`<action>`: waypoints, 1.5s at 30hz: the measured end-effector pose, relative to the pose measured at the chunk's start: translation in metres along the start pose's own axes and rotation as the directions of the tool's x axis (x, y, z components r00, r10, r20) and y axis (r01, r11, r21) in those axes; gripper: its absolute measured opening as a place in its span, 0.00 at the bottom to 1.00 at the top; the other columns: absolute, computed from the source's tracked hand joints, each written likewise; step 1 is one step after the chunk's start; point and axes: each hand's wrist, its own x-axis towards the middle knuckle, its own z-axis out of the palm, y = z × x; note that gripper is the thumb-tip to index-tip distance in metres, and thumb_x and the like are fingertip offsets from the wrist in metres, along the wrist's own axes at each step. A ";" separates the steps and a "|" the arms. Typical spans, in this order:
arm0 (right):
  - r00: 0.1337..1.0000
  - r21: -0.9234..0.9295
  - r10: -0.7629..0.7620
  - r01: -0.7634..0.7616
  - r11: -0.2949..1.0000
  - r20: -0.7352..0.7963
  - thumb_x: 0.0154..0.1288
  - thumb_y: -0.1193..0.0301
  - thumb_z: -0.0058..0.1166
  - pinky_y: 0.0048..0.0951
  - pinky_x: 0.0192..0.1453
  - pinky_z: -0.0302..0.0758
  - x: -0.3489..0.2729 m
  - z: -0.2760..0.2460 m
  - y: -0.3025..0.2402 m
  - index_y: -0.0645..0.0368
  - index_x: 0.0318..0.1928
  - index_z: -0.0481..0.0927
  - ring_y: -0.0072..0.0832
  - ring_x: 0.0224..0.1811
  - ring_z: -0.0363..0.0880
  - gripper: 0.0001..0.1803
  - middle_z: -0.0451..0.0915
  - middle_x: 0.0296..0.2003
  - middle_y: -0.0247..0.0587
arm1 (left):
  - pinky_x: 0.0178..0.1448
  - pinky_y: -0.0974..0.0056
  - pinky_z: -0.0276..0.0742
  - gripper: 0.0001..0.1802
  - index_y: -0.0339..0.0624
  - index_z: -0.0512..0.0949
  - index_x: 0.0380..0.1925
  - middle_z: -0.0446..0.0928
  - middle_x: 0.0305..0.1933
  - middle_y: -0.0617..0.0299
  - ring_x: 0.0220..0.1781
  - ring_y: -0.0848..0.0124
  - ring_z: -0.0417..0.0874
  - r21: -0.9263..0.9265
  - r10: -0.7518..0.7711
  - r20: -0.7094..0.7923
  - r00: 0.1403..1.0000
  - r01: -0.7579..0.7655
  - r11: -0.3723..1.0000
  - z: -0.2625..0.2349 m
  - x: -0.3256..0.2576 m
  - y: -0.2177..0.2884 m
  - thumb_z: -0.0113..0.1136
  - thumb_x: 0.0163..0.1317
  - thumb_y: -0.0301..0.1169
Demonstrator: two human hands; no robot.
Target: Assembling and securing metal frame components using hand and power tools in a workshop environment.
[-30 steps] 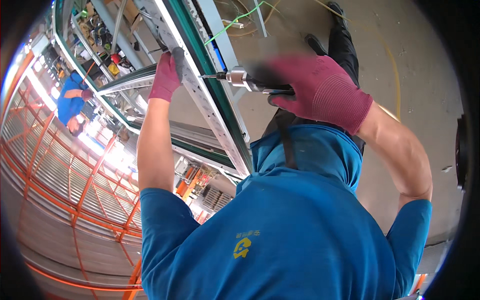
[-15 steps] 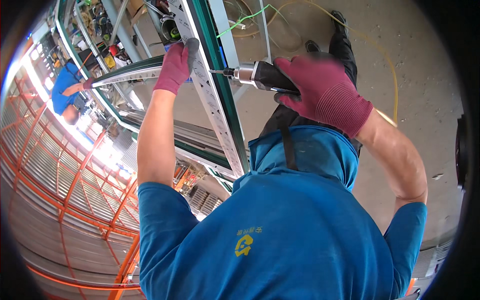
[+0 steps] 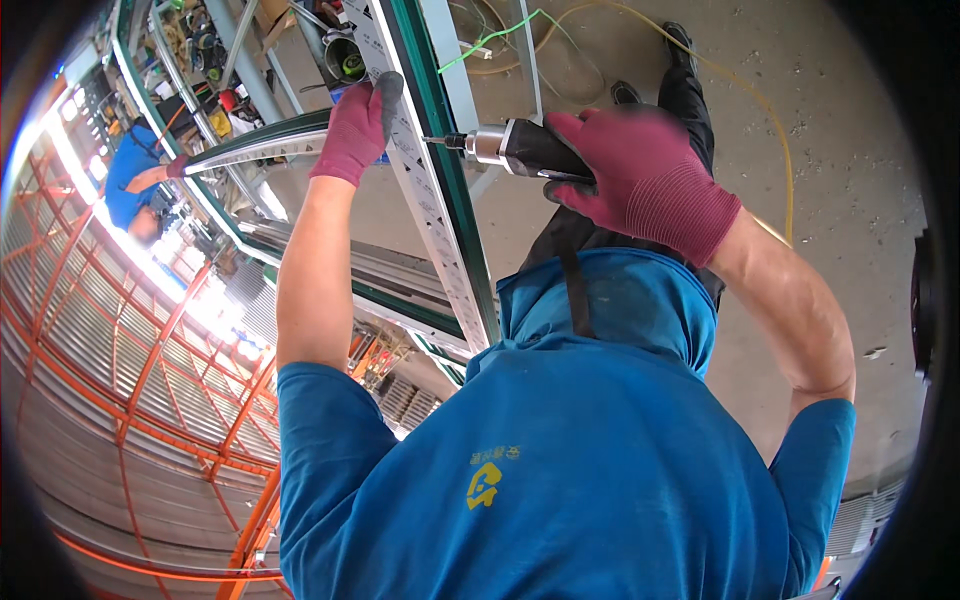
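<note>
Right hand [image 3: 645, 180] grips the power screwdriver [image 3: 515, 150], bit against the green-edged frame rail [image 3: 432, 215]; left hand [image 3: 355, 130] clamps the rail, which needs firm bracing.
</note>
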 end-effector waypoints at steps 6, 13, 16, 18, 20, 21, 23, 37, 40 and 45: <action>0.999 -0.005 0.006 -0.006 1.000 0.035 0.68 0.55 0.67 0.42 0.52 0.85 0.003 0.001 -0.001 0.56 0.70 0.74 0.50 0.46 0.89 0.35 0.86 0.49 0.54 | 0.59 0.43 0.79 0.26 0.35 0.82 0.52 0.83 0.50 0.34 0.55 0.34 0.82 0.031 -0.009 0.009 1.000 0.008 0.999 -0.002 0.001 0.005 0.47 0.81 0.49; 1.000 0.010 -0.007 0.007 1.000 0.013 0.68 0.55 0.67 0.42 0.52 0.85 0.004 0.002 -0.002 0.56 0.69 0.75 0.50 0.46 0.89 0.34 0.86 0.48 0.53 | 0.59 0.43 0.79 0.26 0.34 0.81 0.51 0.83 0.50 0.34 0.54 0.34 0.82 0.042 -0.050 0.028 0.998 0.048 0.998 -0.003 0.001 0.012 0.47 0.81 0.49; 1.000 0.022 0.001 -0.001 1.000 0.020 0.69 0.54 0.66 0.43 0.53 0.84 0.003 0.005 -0.003 0.57 0.70 0.74 0.50 0.48 0.88 0.35 0.86 0.49 0.54 | 0.59 0.43 0.79 0.26 0.34 0.81 0.50 0.82 0.50 0.33 0.54 0.34 0.82 0.069 -0.050 0.023 0.999 0.048 0.996 -0.002 0.000 0.005 0.46 0.81 0.49; 1.000 0.003 -0.003 0.003 1.000 -0.003 0.68 0.54 0.67 0.43 0.53 0.85 0.005 0.005 -0.002 0.57 0.70 0.74 0.50 0.48 0.89 0.35 0.86 0.50 0.55 | 0.58 0.43 0.79 0.27 0.34 0.81 0.49 0.82 0.50 0.33 0.54 0.33 0.82 0.088 -0.031 0.028 0.999 0.028 0.996 -0.001 0.001 0.002 0.46 0.81 0.49; 1.000 0.020 0.004 -0.004 1.000 0.011 0.68 0.53 0.67 0.43 0.54 0.85 0.005 0.007 -0.001 0.58 0.70 0.74 0.50 0.48 0.89 0.35 0.86 0.50 0.55 | 0.58 0.43 0.79 0.27 0.34 0.81 0.48 0.83 0.49 0.33 0.53 0.34 0.82 0.068 -0.041 0.023 0.999 0.039 0.997 -0.001 0.001 0.003 0.46 0.81 0.50; 1.000 0.039 0.011 -0.012 0.999 0.026 0.69 0.53 0.66 0.43 0.55 0.85 0.005 0.008 0.000 0.58 0.70 0.74 0.50 0.49 0.88 0.36 0.86 0.50 0.55 | 0.58 0.43 0.79 0.27 0.34 0.81 0.48 0.83 0.49 0.33 0.53 0.34 0.82 0.067 -0.041 0.023 0.999 0.039 0.997 -0.001 0.001 0.006 0.46 0.81 0.50; 1.000 0.019 0.006 -0.006 1.000 0.015 0.68 0.53 0.67 0.43 0.54 0.85 0.005 0.006 -0.002 0.58 0.70 0.74 0.50 0.49 0.89 0.36 0.86 0.50 0.55 | 0.57 0.43 0.79 0.28 0.34 0.81 0.47 0.83 0.48 0.33 0.53 0.34 0.82 0.070 -0.036 0.023 0.999 0.034 0.997 -0.002 0.000 0.010 0.45 0.81 0.51; 1.000 0.021 0.010 -0.010 1.000 -0.015 0.68 0.53 0.67 0.44 0.53 0.85 0.003 0.010 -0.007 0.54 0.64 0.76 0.48 0.49 0.88 0.30 0.85 0.47 0.50 | 0.59 0.44 0.78 0.27 0.34 0.81 0.47 0.82 0.49 0.32 0.54 0.34 0.82 0.055 -0.052 0.005 0.999 0.051 0.997 0.003 0.002 -0.002 0.46 0.81 0.50; 0.999 -0.074 0.022 -0.024 0.997 -0.033 0.68 0.52 0.66 0.45 0.54 0.85 0.002 0.012 -0.007 0.55 0.65 0.75 0.48 0.50 0.88 0.31 0.85 0.47 0.50 | 0.60 0.44 0.78 0.27 0.33 0.81 0.46 0.82 0.50 0.32 0.56 0.35 0.81 0.048 -0.082 0.033 0.996 0.081 0.996 0.004 0.003 0.000 0.46 0.81 0.49; 0.999 -0.121 0.038 -0.035 0.992 0.025 0.67 0.52 0.67 0.44 0.54 0.85 0.004 0.011 -0.010 0.55 0.71 0.72 0.49 0.49 0.88 0.38 0.85 0.53 0.53 | 0.60 0.45 0.78 0.28 0.33 0.82 0.45 0.82 0.50 0.34 0.55 0.35 0.81 -0.010 -0.050 0.030 0.998 0.050 0.999 0.000 0.002 0.015 0.47 0.81 0.51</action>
